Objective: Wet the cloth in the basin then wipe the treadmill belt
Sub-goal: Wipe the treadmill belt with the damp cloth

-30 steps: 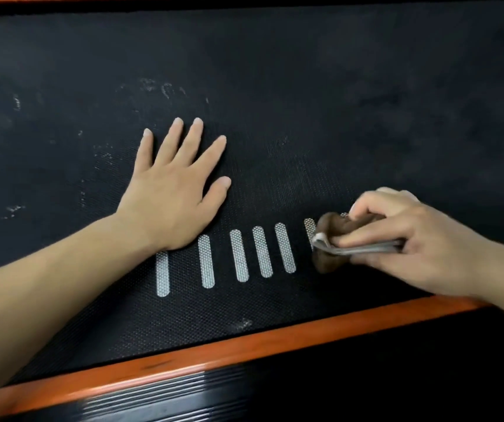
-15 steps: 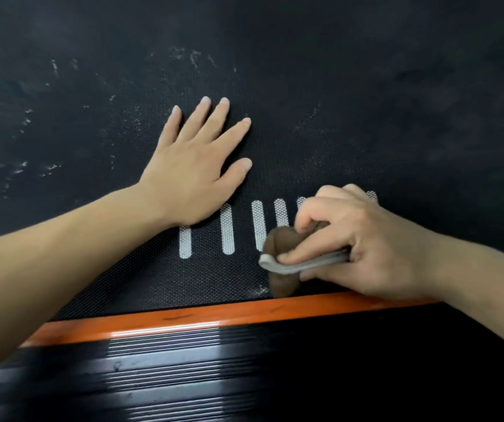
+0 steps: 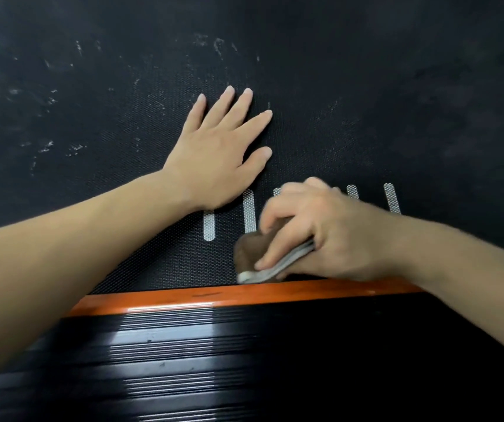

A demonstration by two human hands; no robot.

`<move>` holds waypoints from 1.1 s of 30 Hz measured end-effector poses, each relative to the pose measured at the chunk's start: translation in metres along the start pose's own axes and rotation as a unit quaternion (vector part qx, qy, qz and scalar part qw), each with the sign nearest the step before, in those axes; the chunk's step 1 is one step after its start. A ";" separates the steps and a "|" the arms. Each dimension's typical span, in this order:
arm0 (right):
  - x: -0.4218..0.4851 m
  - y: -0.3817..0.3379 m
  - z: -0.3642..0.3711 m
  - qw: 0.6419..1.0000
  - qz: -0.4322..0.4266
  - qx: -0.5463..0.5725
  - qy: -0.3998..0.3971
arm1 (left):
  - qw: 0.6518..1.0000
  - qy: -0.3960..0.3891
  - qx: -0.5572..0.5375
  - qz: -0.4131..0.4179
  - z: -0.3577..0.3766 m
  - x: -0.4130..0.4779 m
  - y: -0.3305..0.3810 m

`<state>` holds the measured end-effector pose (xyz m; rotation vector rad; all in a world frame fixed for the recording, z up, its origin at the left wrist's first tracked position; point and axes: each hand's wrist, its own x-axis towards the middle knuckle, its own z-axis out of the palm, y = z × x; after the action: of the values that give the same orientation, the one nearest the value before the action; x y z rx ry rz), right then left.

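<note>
Cloth pressed to the belt's near edge

The right hand (image 3: 329, 236) gripped a folded brown cloth (image 3: 256, 254) (grey-edged) on the treadmill belt (image 3: 366, 102), just beside the orange rail (image 3: 214, 296); the left hand (image 3: 220, 159) lay flat, fingers spread, holding nothing.

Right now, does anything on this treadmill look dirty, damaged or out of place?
Whitish smudges speckle the black textured treadmill belt left of and beyond the flat left hand, apparently unwiped. The right hand presses the folded brown-and-grey cloth elsewhere.
</note>
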<state>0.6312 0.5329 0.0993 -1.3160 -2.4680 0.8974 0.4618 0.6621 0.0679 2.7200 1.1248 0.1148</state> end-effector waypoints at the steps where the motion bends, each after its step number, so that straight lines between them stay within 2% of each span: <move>1: 0.006 -0.003 0.004 1.000 -0.014 0.002 -0.002 | 1.000 0.000 0.001 0.001 0.000 0.000 0.000; 4: -0.006 0.003 -0.005 0.999 -0.014 -0.009 -0.027 | 1.000 -0.005 0.002 0.005 0.000 0.000 0.001; 7: -0.049 0.022 -0.030 0.998 0.045 -0.017 -0.034 | 1.000 -0.002 0.003 0.003 0.000 -0.002 0.002; 11: -0.088 0.031 -0.049 0.992 0.117 0.026 0.042 | 1.000 0.000 -0.001 -0.012 0.000 -0.001 0.008; 16: -0.037 0.022 -0.013 0.999 0.031 0.003 0.041 | 0.999 -0.004 -0.016 -0.039 0.001 0.011 0.029; 20: -0.074 0.039 -0.029 0.999 0.043 -0.024 0.015 | 0.999 -0.001 -0.026 -0.041 0.004 0.026 0.046; 24: -0.130 0.077 -0.062 0.991 0.112 -0.005 0.076 | 0.998 -0.007 -0.036 -0.048 0.009 0.047 0.074; 28: -0.113 0.088 -0.056 0.969 0.160 0.004 0.187 | 0.997 -0.016 -0.011 -0.070 0.019 0.062 0.094; 29: -0.112 0.082 -0.048 0.972 0.144 -0.006 0.185 | 0.997 -0.014 -0.003 -0.073 0.021 0.063 0.095; 33: -0.122 0.067 -0.034 0.995 0.065 0.004 0.074 | 0.997 -0.001 -0.006 -0.079 0.023 0.061 0.093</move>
<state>0.7632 0.4766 0.0979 -1.4986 -2.2866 0.8047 0.5729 0.6377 0.0643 2.6086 1.3272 0.0948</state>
